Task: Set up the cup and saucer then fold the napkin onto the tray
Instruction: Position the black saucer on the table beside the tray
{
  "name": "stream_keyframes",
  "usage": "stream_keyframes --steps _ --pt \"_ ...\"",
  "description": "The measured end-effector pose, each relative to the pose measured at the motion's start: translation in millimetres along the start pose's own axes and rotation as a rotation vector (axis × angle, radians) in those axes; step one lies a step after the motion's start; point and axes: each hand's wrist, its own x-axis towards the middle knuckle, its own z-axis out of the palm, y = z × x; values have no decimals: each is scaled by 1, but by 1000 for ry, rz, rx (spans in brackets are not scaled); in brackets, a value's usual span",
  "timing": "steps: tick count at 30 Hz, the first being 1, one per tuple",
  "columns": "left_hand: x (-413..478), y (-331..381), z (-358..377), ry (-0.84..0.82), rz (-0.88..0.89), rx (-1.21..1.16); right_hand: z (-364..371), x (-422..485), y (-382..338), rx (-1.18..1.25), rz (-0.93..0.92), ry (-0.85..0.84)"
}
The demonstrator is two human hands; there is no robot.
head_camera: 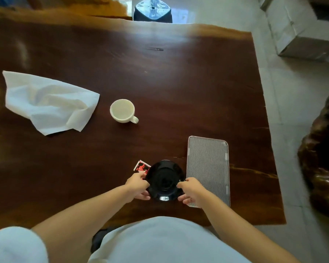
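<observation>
A black glossy saucer sits near the table's front edge. My left hand grips its left rim and my right hand grips its right rim. Just right of the saucer lies a rectangular striped tray with a metal rim; my right hand partly covers its near left corner. A white cup stands upright in the middle of the table, its handle pointing to the near right. A crumpled white napkin lies spread at the left.
A small red and black packet lies partly under the saucer's left edge. The dark wooden table ends at the right by a tiled floor with cardboard boxes. A dark stool stands beyond the far edge.
</observation>
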Motion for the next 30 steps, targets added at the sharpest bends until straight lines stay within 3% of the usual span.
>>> stream_keyframes --steps 5,18,30 --pt "13 1 -14 -12 -28 -48 10 7 -17 -30 25 -66" --pt "19 -11 -103 147 -163 -130 63 21 -83 -41 -54 -310" --pt "32 18 -24 -25 -133 -93 -2 27 -53 101 39 -171"
